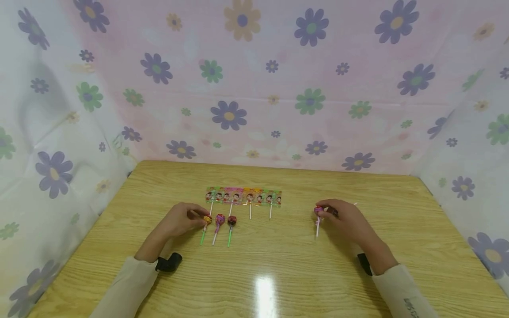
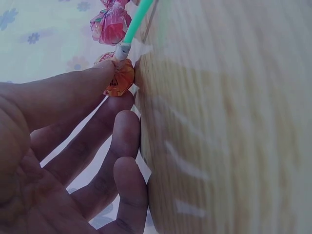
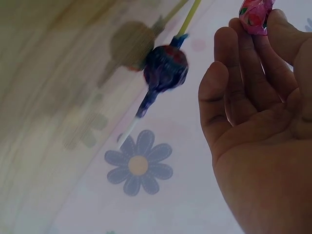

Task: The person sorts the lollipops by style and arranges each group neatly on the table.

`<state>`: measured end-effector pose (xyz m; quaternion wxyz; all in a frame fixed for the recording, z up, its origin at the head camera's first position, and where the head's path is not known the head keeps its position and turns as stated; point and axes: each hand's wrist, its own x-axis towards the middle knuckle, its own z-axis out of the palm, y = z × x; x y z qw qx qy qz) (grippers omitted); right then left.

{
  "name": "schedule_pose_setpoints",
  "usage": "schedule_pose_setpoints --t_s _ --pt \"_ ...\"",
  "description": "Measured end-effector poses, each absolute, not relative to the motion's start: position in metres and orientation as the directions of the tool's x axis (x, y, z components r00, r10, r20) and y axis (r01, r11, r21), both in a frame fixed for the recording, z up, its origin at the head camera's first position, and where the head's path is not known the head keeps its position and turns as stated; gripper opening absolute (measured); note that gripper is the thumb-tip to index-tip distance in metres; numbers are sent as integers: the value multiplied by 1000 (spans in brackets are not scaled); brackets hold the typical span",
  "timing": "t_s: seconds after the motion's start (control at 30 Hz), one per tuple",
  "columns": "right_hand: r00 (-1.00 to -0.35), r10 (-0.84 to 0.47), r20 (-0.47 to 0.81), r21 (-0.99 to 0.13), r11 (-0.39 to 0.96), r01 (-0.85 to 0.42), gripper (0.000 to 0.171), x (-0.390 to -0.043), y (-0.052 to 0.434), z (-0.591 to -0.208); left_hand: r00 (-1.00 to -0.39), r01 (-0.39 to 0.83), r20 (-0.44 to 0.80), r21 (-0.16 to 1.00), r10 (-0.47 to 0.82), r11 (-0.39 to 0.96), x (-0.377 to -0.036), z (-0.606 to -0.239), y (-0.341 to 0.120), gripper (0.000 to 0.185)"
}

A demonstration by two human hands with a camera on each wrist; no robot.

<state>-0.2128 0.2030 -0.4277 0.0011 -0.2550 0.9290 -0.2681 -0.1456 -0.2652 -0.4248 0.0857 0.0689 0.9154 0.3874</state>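
Note:
My left hand [image 1: 203, 217] pinches an orange-wrapped lollipop [image 1: 207, 219] that lies on the wooden table [image 1: 278, 265], its green stick pointing toward me. In the left wrist view the thumb [image 2: 100, 73] sits on the orange lollipop [image 2: 121, 79]. A pink lollipop [image 1: 220, 218] and a red one [image 1: 232, 220] lie just to its right. My right hand [image 1: 323, 211] holds a pink-wrapped lollipop [image 1: 318, 210] by its head, white stick hanging down. The fingertips [image 3: 234, 34] pinch that pink head [image 3: 254, 14] in the right wrist view.
A strip of flat packaged lollipops [image 1: 243, 195] lies behind the loose ones, sticks toward me. A blurred dark purple lollipop [image 3: 165, 67] shows beside my right hand. Flowered cloth walls [image 1: 254, 88] close off the table's back and sides.

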Motion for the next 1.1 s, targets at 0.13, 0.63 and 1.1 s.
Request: schedule_pose_setpoints --t_s 0.13,0.63,1.1 --pt "-867 -484 122 -493 728 -476 33 -213 189 -428 -976 58 -104 719 190 692 -146 -424 -265 22" --pt "-833 -549 73 -472 717 -514 31 -205 127 -423 -976 68 -100 709 195 702 -146 -425 -264 21" --pt "-775 -618 136 -321 712 -624 27 -192 84 -418 -979 55 -98 711 176 702 -146 -428 -265 21"
